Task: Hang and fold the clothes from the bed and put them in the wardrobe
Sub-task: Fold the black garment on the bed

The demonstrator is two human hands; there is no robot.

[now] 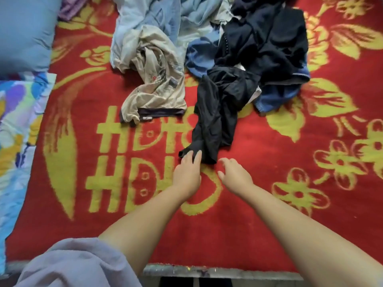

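Both hands reach out, the left hand touching the black garment, the right hand loose beside it, so grasping it seems next.

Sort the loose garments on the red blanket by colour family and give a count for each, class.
Black or dark navy crumpled garments: 2
Pale blue rumpled garments: 2
Mid-blue denim-like garments: 2
Beige dark-hemmed top: 1
Total: 7, though overlapping makes some boundaries uncertain.
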